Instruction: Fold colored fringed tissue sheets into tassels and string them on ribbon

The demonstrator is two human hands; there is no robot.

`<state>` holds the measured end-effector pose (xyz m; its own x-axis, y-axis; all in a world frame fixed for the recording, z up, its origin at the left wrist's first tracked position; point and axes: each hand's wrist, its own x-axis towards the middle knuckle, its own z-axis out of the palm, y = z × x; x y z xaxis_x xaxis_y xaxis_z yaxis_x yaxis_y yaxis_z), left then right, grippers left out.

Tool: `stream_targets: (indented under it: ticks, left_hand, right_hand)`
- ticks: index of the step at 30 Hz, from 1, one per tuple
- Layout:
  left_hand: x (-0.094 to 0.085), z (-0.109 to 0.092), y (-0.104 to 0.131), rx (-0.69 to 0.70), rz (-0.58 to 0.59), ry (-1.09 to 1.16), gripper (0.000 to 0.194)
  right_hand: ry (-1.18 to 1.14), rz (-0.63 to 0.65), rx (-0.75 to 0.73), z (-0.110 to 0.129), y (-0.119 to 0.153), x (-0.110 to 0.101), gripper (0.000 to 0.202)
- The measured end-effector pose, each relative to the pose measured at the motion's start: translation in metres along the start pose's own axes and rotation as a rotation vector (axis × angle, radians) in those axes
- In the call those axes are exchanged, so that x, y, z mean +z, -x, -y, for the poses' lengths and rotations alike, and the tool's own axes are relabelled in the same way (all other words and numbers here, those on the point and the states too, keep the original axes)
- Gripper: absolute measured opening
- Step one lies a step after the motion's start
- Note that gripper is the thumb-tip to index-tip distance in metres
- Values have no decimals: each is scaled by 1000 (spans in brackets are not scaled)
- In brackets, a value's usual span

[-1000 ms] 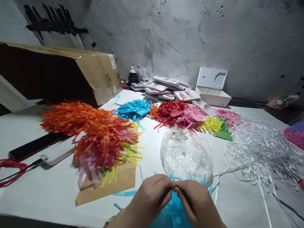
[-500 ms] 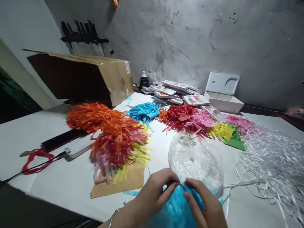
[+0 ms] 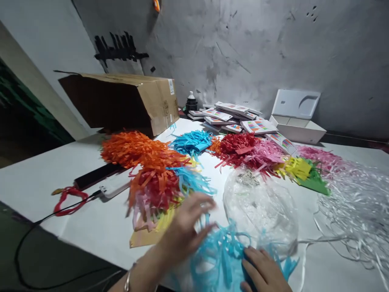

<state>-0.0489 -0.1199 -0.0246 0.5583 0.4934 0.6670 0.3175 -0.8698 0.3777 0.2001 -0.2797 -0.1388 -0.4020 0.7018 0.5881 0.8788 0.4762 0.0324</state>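
Observation:
A pile of light-blue paper fringe (image 3: 226, 257) lies at the table's front edge, its strips loose and curling. My right hand (image 3: 266, 269) grips its right side, fingers bent over the folded blue paper. My left hand (image 3: 190, 227), blurred by motion, hovers over its left side with thumb and fingers apart and nothing seen between them. Just beyond my left hand, a blue paper tassel (image 3: 196, 180) lies across a heap of orange (image 3: 154, 174), red, pink and yellow tassels on a brown paper piece (image 3: 141, 238). A bracelet circles my left wrist.
A clear plastic bag (image 3: 258, 207) lies behind the blue fringe, white ribbon strands (image 3: 361, 207) to its right. Further back are a blue bundle (image 3: 193, 142), red tassels (image 3: 238, 146), stacked white packets (image 3: 231, 115), a white box (image 3: 299, 129) and an open carton (image 3: 161, 105). A cabled white device (image 3: 114, 186) lies left.
My left hand has let go of the blue paper and moved left, fingers spread. A blue tassel now lies on the orange and red heap. The blue fringe is spread looser; the view has shifted.

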Motion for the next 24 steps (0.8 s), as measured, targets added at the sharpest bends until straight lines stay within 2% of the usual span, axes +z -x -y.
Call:
stream_targets:
  ticks: [1, 2, 3, 4, 6, 9, 11, 15, 17, 19, 21, 23, 24]
  left_hand:
    - [11, -14, 10, 121, 245, 103, 37]
    - [22, -26, 20, 200, 428, 158, 40]
    - [32, -35, 29, 218, 547, 171, 42]
    - [40, -41, 37, 212, 619, 158, 43]
    - [51, -43, 49, 139, 663, 99, 42]
    - [56, -34, 58, 72, 684, 37, 44]
    - [57, -31, 58, 68, 677, 25, 45]
    - [57, -27, 53, 111, 660, 29, 42]
    - [54, -20, 47, 94, 637, -42, 35]
    - [47, -7, 40, 20, 561, -177, 23]
    - [37, 5, 33, -79, 423, -320, 14]
    - [29, 8, 30, -125, 255, -389, 17]
    - [27, 5, 31, -117, 206, -373, 18]
  right_hand:
    - [23, 8, -7, -1, -2, -4, 21]
    - [41, 17, 10, -2, -5, -7, 21]
    - [55, 25, 44, -1, -7, -12, 22]
    - [70, 29, 83, 0, -8, -16, 22]
    - [110, 19, 140, 3, -9, -25, 23]
    - [208, -23, 189, 11, -8, -36, 24]
    - [224, -27, 152, 19, -9, -40, 24]
    - [111, -26, -39, 39, -12, -28, 29]
    - [79, -95, -9, 47, -12, -19, 32]
    - [54, -173, 84, 51, -9, -12, 30]
    - [31, -214, 141, 52, -7, -11, 31]
    - [23, -190, 124, 51, -7, -14, 31]
    - [15, -175, 119, 51, -8, -17, 31]
